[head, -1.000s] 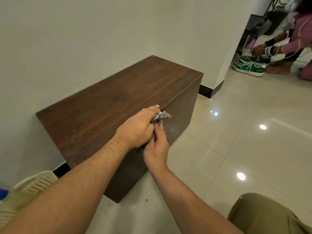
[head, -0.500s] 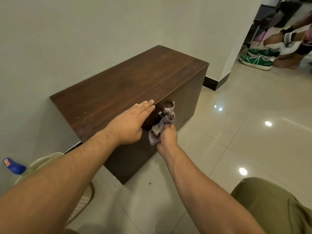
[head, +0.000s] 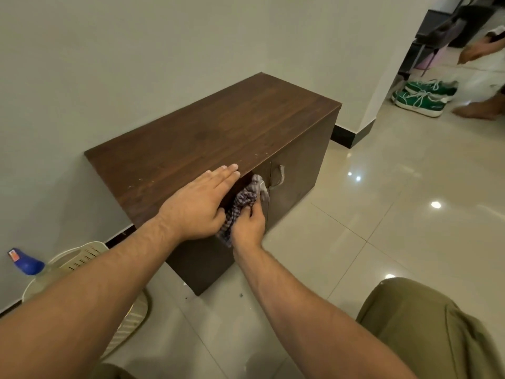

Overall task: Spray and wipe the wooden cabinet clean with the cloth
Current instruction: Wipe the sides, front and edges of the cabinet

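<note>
wall point(head: 136, 64) pale | floor point(head: 396, 214) glossy tile, light glints | green shoes point(head: 420, 98), possibly sneakers

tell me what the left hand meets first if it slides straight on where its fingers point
Nothing close: the left hand lies flat on the wooden cabinet, fingers toward its far corner, and the top looks bare along that line. Beyond it, probably the wall, though depth is unclear.
</note>
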